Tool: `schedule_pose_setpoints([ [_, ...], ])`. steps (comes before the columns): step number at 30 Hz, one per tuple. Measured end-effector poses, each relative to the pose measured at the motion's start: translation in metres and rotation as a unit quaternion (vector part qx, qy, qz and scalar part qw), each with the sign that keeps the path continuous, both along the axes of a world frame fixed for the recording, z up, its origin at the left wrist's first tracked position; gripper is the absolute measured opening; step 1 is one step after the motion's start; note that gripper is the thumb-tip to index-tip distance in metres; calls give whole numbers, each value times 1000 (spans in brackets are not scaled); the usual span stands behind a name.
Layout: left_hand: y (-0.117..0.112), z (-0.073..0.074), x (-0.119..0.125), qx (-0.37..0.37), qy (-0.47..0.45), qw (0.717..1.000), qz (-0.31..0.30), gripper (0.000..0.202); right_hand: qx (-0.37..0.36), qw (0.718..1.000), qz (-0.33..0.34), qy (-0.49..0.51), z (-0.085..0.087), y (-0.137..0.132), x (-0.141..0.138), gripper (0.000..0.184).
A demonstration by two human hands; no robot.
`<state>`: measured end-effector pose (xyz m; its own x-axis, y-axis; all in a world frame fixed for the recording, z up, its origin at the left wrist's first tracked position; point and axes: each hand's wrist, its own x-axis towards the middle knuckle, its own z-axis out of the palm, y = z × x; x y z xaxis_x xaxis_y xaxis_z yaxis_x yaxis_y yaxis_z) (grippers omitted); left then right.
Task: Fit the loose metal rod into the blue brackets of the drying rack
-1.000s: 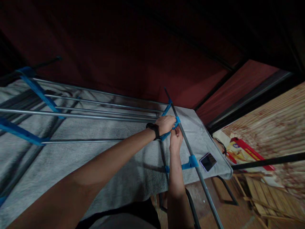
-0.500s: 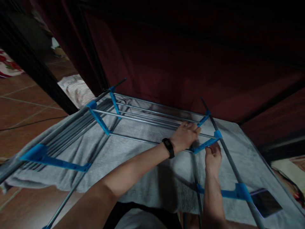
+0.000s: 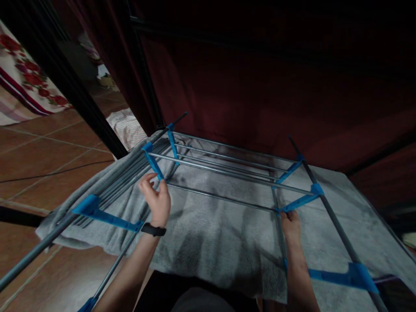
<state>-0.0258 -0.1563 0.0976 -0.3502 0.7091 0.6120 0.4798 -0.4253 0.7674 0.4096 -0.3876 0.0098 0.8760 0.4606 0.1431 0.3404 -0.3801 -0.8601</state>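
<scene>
A partly assembled rack of grey metal tubes (image 3: 227, 173) with blue plastic brackets lies on a grey blanket (image 3: 227, 242). My left hand (image 3: 157, 201), with a black band at the wrist, pinches the lower end of a blue bracket (image 3: 152, 162) on the left side between thumb and curled fingers. Opposite it, my right hand (image 3: 291, 225) has its fingers closed on the lower end of another blue bracket (image 3: 300, 201). Thin crossbars run between the two sides. Part of the right fingertips is hidden behind the bracket.
Several loose grey tubes (image 3: 130, 177) lie along the left of the blanket. A nearer blue bracket (image 3: 107, 216) and another at right (image 3: 347, 277) join the long poles. A dark phone-like device (image 3: 394, 292) lies at lower right. Dark red curtain (image 3: 247, 95) hangs behind.
My left hand has moved from the right end of the crossbars across to the left bracket. My right hand has shifted to its bracket's lower end. The view has turned slightly left.
</scene>
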Motion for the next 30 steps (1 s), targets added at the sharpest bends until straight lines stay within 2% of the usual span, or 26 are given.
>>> schedule_pose_setpoints([
  [3,31,-5,-27,-55,-71,996,15,41,-13,1000,-7,19,-5,0,-1,42],
  [6,58,6,-32,-34,-77,996,-39,50,-30,999,-13,17,-6,-1,-1,39],
  [10,79,24,-25,-16,-99,989,-107,52,-49,999,-21,-2,-5,-3,0,35],
  [14,91,26,-20,-19,-154,979,-131,54,-42,999,-12,-21,-4,-4,-1,35],
  [20,98,22,-14,-40,-225,969,-90,60,-41,997,-47,-45,1,0,-9,32],
  [24,98,23,-4,-62,-261,960,-77,47,-60,994,-78,-45,9,7,-14,30],
  [30,110,27,1,-45,-310,948,-55,21,-76,990,-106,-56,12,13,-20,27],
])
